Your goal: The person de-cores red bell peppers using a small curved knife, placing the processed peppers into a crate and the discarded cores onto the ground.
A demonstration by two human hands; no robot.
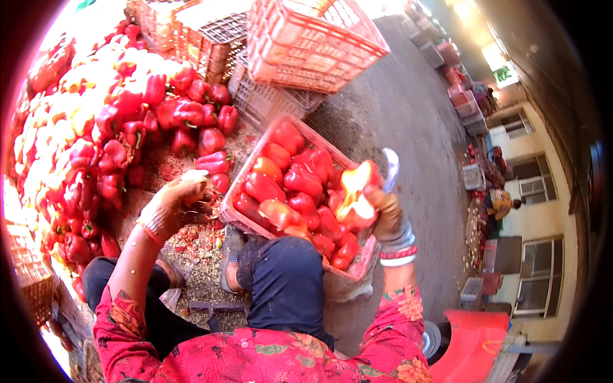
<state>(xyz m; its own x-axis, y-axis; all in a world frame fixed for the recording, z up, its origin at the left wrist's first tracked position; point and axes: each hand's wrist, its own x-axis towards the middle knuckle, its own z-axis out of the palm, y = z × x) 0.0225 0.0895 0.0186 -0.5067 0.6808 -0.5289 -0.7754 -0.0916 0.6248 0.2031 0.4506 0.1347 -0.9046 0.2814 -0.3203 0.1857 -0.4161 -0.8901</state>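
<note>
My right hand (388, 214), in a pale glove with a striped cuff, is closed over the right side of a crate. A small curved knife (391, 168) sticks up from it. A sunlit red bell pepper (357, 185) lies against its fingers; whether it is gripped as well, I cannot tell. Below are several red peppers (300, 185) in a pink plastic crate (297, 122) beside my knee. My left hand (172, 205), gloved too, hovers left of this crate with curled fingers; what they hold, if anything, is hard to make out.
A large heap of red bell peppers (102, 147) fills the left. Stacked plastic crates (313, 54) stand ahead. Scraps and seeds (201, 265) litter the ground by my feet. A red tub-like object (469, 341) is at the lower right. Another person (501, 203) is far right, near a building.
</note>
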